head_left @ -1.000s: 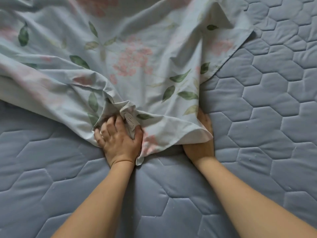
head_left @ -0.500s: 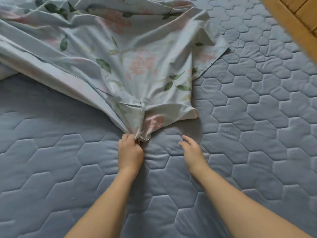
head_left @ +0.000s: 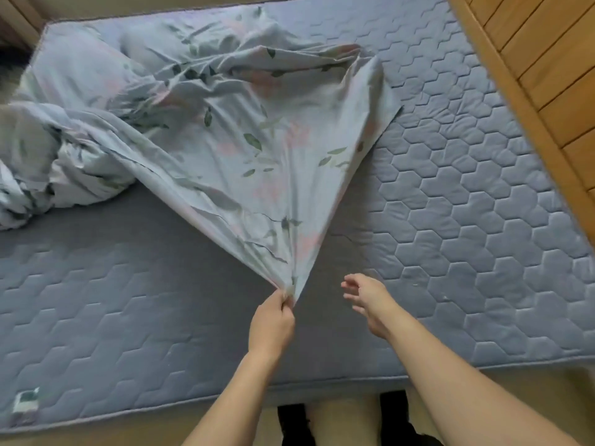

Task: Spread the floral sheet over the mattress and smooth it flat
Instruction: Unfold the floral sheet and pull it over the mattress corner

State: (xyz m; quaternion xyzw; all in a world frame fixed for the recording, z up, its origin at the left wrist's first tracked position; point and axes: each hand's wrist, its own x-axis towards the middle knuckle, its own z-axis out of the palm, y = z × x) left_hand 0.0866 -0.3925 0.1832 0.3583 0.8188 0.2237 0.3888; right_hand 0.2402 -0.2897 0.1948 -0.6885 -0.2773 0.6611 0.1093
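The pale blue floral sheet (head_left: 231,136) lies bunched over the far left half of the grey-blue quilted mattress (head_left: 450,220). One corner is drawn out into a taut point towards the near edge. My left hand (head_left: 272,323) is shut on that corner, lifted a little above the mattress. To its right, my right hand (head_left: 367,297) hovers with fingers apart and nothing in it. The sheet's far left part is crumpled in a heap.
A wooden slatted panel (head_left: 541,75) runs along the mattress's right side. The near mattress edge (head_left: 225,400) is just in front of my legs. A small label (head_left: 27,402) sits at the near left corner. The right half of the mattress is bare.
My left hand has pulled the sheet corner back towards the near edge and raised it. My right hand let go of the sheet and now hangs open. The view has drawn back.
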